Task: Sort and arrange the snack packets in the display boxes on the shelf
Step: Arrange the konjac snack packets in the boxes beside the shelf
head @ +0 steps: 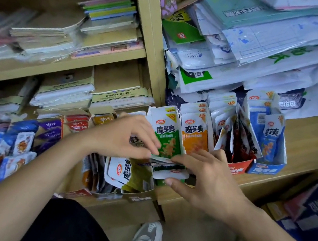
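The stack of green packets [167, 165] is held flat at the front edge of the shelf [309, 144], just before the upright green packet [168, 141] of its row. The right hand [209, 180] clamps it, fingers [200, 157] above and thumb below; the left hand [127, 136] pinches its left end. The packets look glossy, so a loose grip may let the stack fan out and fall into the mixed box [136, 193] beneath.
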Demonstrator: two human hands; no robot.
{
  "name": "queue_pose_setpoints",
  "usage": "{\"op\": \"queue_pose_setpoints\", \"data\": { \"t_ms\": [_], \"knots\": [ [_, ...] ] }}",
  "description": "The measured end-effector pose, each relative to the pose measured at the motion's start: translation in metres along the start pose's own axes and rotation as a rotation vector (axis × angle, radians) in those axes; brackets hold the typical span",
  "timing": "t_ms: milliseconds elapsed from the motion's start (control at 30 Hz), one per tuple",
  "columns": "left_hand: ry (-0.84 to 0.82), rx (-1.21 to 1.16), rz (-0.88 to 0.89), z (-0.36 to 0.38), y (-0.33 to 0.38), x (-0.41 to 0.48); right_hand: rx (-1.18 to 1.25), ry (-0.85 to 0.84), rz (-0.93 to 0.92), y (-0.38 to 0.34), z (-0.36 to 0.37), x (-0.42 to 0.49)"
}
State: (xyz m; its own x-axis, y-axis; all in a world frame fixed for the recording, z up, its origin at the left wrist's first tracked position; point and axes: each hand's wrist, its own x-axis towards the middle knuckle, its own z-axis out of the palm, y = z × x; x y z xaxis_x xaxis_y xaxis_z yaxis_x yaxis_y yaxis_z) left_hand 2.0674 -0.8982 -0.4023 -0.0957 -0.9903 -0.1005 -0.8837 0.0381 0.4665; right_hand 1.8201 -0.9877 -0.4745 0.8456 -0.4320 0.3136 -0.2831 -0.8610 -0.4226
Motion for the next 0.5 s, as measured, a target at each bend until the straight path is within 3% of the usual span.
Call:
{"op": "queue_pose_setpoints", "data": {
  "t_ms": [67,133,200,400,500],
  "knots": [
    [0.121,0.178,-0.011,-0.007,-0.004,0.002,0.002,0.006,-0.007,0.002,0.0,0.0],
    [0.096,0.453,-0.005,-0.012,-0.009,0.006,0.006,-0.024,-0.015,0.003,-0.001,0.001],
    [0.035,0.576,0.055,-0.015,-0.015,0.012,0.013,-0.045,-0.018,0.004,-0.001,0.002],
    [0.121,0.579,0.234,-0.034,-0.007,0.035,0.032,-0.079,0.002,0.006,-0.001,0.004],
    [0.218,0.368,0.166,-0.038,0.006,0.049,0.044,-0.06,-0.011,0.008,0.0,0.003]
  ]
}}
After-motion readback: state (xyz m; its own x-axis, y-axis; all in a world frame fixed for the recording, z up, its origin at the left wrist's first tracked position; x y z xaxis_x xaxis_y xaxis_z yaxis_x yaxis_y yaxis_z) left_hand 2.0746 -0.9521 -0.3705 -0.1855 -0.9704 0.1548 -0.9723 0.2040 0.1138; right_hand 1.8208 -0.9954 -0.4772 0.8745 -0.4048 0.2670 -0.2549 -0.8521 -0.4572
